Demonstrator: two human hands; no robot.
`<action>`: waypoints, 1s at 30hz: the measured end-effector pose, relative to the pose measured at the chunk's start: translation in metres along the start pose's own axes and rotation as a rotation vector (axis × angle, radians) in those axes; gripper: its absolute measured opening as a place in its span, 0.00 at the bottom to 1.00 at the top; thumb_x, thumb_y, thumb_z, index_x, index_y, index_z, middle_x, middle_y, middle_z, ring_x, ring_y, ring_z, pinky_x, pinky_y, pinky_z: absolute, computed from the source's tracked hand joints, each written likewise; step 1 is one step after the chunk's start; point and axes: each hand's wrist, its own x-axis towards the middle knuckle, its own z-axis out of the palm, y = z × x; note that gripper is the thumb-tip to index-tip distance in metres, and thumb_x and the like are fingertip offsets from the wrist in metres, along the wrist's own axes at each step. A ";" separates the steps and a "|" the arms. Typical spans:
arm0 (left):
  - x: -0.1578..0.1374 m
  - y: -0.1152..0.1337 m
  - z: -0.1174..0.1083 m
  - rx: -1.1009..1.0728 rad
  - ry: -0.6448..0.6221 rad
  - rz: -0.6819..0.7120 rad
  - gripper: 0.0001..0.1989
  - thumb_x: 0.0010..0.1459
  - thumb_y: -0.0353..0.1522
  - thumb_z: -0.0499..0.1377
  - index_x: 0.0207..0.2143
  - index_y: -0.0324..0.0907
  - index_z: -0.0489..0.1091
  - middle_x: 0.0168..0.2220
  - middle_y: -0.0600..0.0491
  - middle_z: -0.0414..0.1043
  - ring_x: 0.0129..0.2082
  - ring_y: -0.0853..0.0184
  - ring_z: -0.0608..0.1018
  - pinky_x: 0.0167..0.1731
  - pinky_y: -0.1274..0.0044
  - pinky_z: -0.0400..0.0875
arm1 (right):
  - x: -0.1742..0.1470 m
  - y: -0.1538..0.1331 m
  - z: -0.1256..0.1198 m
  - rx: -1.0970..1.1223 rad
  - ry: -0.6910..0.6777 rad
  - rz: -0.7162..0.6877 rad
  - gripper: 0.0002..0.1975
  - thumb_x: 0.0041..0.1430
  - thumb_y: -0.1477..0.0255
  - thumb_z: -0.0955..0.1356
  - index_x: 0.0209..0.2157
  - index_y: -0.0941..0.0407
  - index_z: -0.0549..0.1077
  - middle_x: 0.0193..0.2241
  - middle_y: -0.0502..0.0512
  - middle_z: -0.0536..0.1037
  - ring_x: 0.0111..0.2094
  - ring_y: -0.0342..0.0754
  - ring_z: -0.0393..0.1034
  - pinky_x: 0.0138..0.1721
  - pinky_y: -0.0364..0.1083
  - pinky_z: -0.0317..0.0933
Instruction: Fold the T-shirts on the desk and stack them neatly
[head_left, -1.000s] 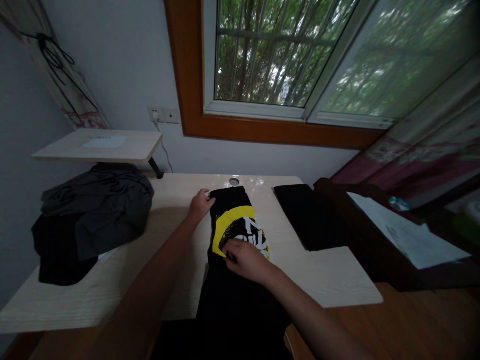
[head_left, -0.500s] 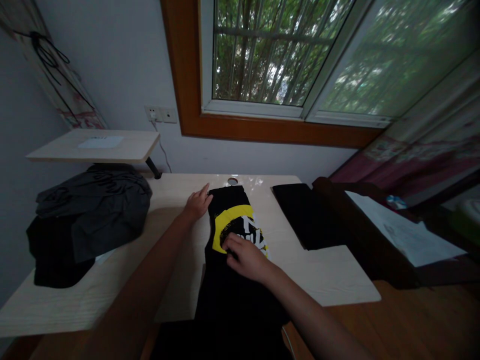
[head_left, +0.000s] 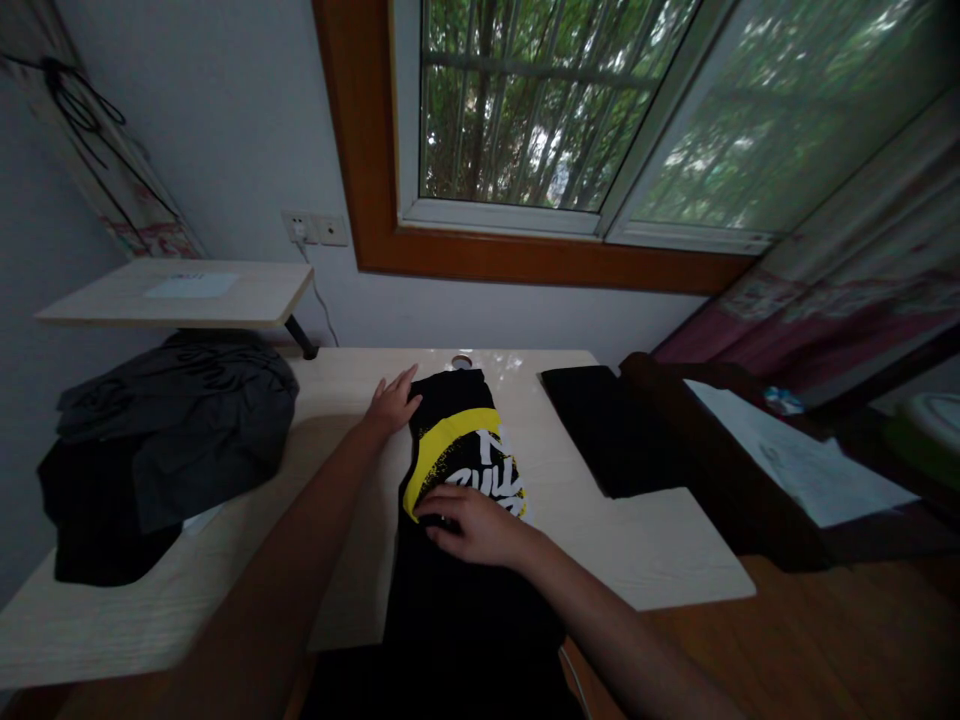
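Observation:
A black T-shirt [head_left: 442,390] with a yellow arc and white lettering lies folded into a long strip on the table, its lower end running toward my body. My left hand [head_left: 391,402] rests at its far left edge, fingers spread, fingertips touching the cloth. Across the lower part of the print lies my right hand [head_left: 472,525], its fingers stretched leftward over the fabric and the thumb apart from them. Part of the lettering is hidden under that hand.
Dark grey and black clothes [head_left: 187,420] are heaped on the left, below a raised shelf [head_left: 262,295]. A folded black garment [head_left: 600,420] lies at the table's right side. The pale table [head_left: 675,560] stands against the wall under a window. Paper [head_left: 795,450] covers a dark surface further right.
My right hand has slid down the shirt toward me and slightly left, uncovering more of the print. My left hand stays by the far left edge. The view has shifted slightly.

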 end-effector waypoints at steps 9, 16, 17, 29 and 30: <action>0.010 -0.003 0.004 -0.019 0.035 -0.051 0.26 0.70 0.38 0.49 0.70 0.55 0.56 0.66 0.51 0.67 0.70 0.63 0.62 0.70 0.56 0.47 | 0.004 0.031 -0.023 -0.088 0.192 0.044 0.15 0.70 0.72 0.66 0.55 0.52 0.76 0.51 0.58 0.80 0.52 0.50 0.75 0.55 0.52 0.68; 0.015 -0.001 0.011 0.054 0.139 -0.029 0.24 0.71 0.37 0.49 0.67 0.55 0.62 0.66 0.51 0.67 0.70 0.59 0.61 0.68 0.55 0.52 | -0.001 0.048 -0.016 -0.425 0.106 -0.010 0.25 0.67 0.64 0.69 0.63 0.52 0.69 0.68 0.60 0.65 0.70 0.58 0.55 0.68 0.62 0.54; 0.014 -0.001 0.013 0.063 0.168 -0.020 0.24 0.71 0.37 0.49 0.67 0.54 0.62 0.65 0.50 0.68 0.70 0.58 0.62 0.67 0.55 0.53 | -0.002 0.048 -0.014 -0.449 0.097 -0.002 0.26 0.68 0.64 0.69 0.65 0.52 0.68 0.69 0.60 0.63 0.70 0.58 0.53 0.69 0.63 0.52; -0.010 0.006 0.011 -0.004 0.453 0.275 0.19 0.67 0.28 0.50 0.54 0.43 0.75 0.60 0.46 0.73 0.67 0.59 0.66 0.67 0.60 0.63 | 0.017 0.069 -0.021 -0.570 0.101 0.098 0.25 0.73 0.61 0.62 0.67 0.52 0.64 0.70 0.58 0.61 0.71 0.56 0.51 0.71 0.62 0.45; -0.017 0.007 0.010 -0.004 0.431 0.313 0.18 0.67 0.28 0.50 0.52 0.44 0.76 0.58 0.48 0.74 0.66 0.60 0.68 0.67 0.61 0.64 | 0.022 0.075 -0.024 -0.583 0.102 0.111 0.25 0.73 0.61 0.62 0.67 0.53 0.64 0.70 0.59 0.60 0.72 0.56 0.50 0.71 0.62 0.45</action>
